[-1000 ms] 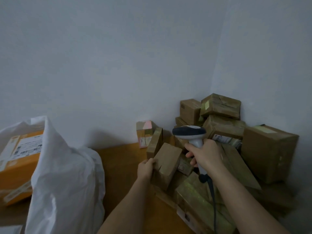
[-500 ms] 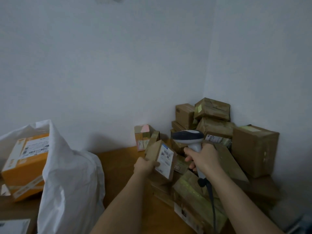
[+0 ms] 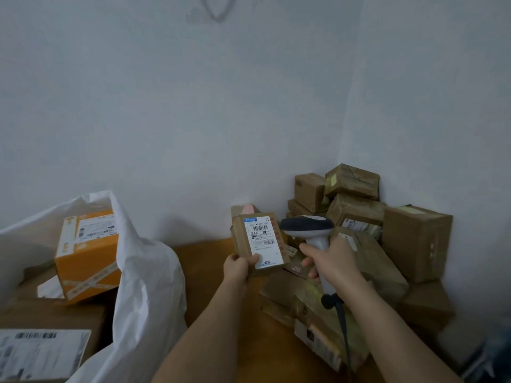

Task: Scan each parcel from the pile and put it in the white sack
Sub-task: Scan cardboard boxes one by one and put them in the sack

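My left hand [image 3: 240,268] holds a small brown parcel [image 3: 261,243] upright by its lower edge, its white barcode label facing me. My right hand [image 3: 331,261] grips the handle of a grey and white barcode scanner [image 3: 308,226], whose head sits just right of the parcel. The scanner's dark cable [image 3: 344,327] hangs down past my wrist. The pile of brown cardboard parcels [image 3: 356,217] fills the corner at the right. The white sack [image 3: 143,272] stands open at the left with an orange box [image 3: 88,252] inside it.
A wooden table top [image 3: 204,272] shows between the sack and the pile. A brown box with a white label [image 3: 41,352] lies at the lower left. Pale walls meet in the corner behind the pile. A large brown box [image 3: 417,241] leans on the right wall.
My left hand lifted the small parcel off the pile and turned it so the label faces me. The scanner stayed beside it, and the view shifted toward the sack.
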